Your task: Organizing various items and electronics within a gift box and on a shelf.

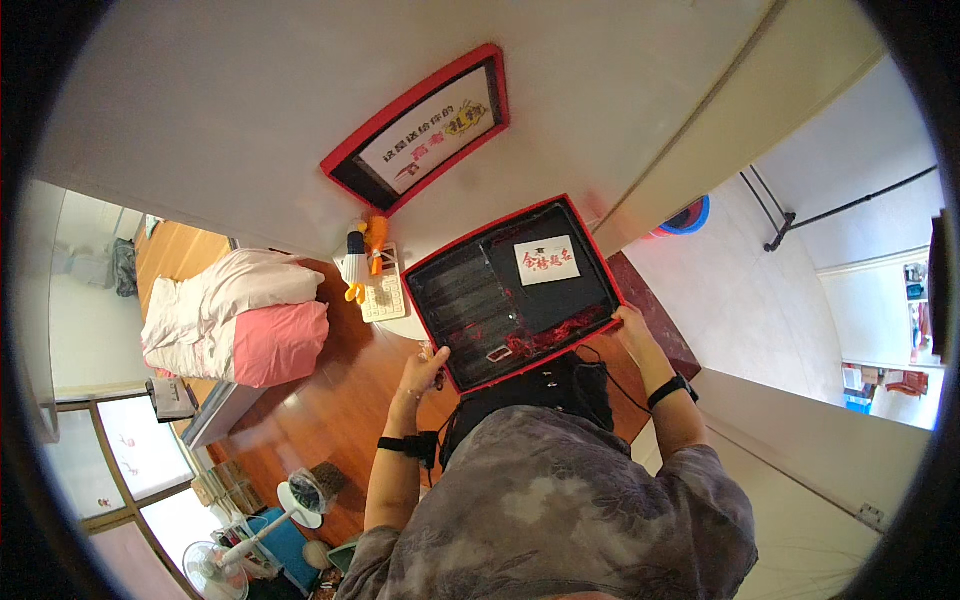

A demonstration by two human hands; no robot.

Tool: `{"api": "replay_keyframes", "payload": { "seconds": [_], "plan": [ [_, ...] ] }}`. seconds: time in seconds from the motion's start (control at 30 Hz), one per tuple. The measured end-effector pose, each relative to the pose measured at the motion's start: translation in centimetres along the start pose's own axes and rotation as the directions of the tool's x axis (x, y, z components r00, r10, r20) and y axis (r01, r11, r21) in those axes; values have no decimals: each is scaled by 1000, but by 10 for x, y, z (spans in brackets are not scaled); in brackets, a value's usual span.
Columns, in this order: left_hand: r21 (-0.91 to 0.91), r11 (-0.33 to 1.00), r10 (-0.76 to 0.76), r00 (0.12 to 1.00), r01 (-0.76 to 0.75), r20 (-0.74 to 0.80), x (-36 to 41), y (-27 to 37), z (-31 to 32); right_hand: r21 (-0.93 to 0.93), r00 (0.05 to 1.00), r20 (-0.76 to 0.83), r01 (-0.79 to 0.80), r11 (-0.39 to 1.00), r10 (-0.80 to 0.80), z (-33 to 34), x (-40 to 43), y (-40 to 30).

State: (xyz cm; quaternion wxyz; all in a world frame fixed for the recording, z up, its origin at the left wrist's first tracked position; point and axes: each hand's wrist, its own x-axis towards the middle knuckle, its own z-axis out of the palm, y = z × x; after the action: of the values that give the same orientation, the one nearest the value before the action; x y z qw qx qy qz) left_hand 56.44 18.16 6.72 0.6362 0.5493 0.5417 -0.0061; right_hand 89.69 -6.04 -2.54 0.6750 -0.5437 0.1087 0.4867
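Observation:
A shallow red-edged gift box tray with a black inside is held up in front of me. My left hand grips its lower left corner, and my right hand grips its right corner. In the tray lie a white card with red writing, red shreds along the near side and a small white-framed piece. Beyond it, a red-rimmed box lid with a printed white panel inside rests against the white surface. A white keypad or calculator lies left of the tray.
White and orange plush figures sit by the keypad. To the left is a bed with pink and white bedding. A standing fan is at lower left. On the right, a blue basin stands past a doorway.

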Motion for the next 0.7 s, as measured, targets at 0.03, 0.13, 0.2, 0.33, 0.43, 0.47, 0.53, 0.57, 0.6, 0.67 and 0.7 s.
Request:
{"api": "replay_keyframes", "payload": {
  "seconds": [0.03,0.13,0.2,0.33,0.43,0.47,0.53,0.57,0.6,0.67,0.7],
  "plan": [
    [1,1000,-2,1000,2,5,2,-5,0,-9,1000,21,2,1000,-2,1,0,1],
    [396,884,282,959,-247,-31,13,-27,-2,-21,999,52,-2,1000,4,9,0,0],
    [508,852,222,967,-129,-127,20,-34,-1,-24,998,64,-11,1000,13,18,-1,-2],
    [616,780,284,940,-112,-189,24,-36,5,-193,991,-76,96,976,-112,28,-4,-6],
    [585,779,430,871,-225,-238,18,-35,6,-708,791,-96,373,600,-604,48,-27,-28],
    [463,869,319,914,-175,-253,16,-31,7,-919,555,76,362,158,-828,59,-39,-42],
    [335,935,207,947,-118,-245,15,-31,8,-809,809,-9,340,480,-588,62,-43,-52],
    [378,915,257,927,-143,-272,17,-35,8,-643,965,-9,196,740,-263,67,-46,-57],
    [420,892,307,904,-165,-298,18,-38,8,-447,1000,14,12,894,-7,75,-53,-57],
    [441,880,309,916,-173,-256,21,-40,5,-280,996,22,-78,957,87,85,-57,-43],
    [462,869,307,926,-179,-219,23,-40,3,-106,982,52,-174,979,180,90,-57,-36]
  ]
}}
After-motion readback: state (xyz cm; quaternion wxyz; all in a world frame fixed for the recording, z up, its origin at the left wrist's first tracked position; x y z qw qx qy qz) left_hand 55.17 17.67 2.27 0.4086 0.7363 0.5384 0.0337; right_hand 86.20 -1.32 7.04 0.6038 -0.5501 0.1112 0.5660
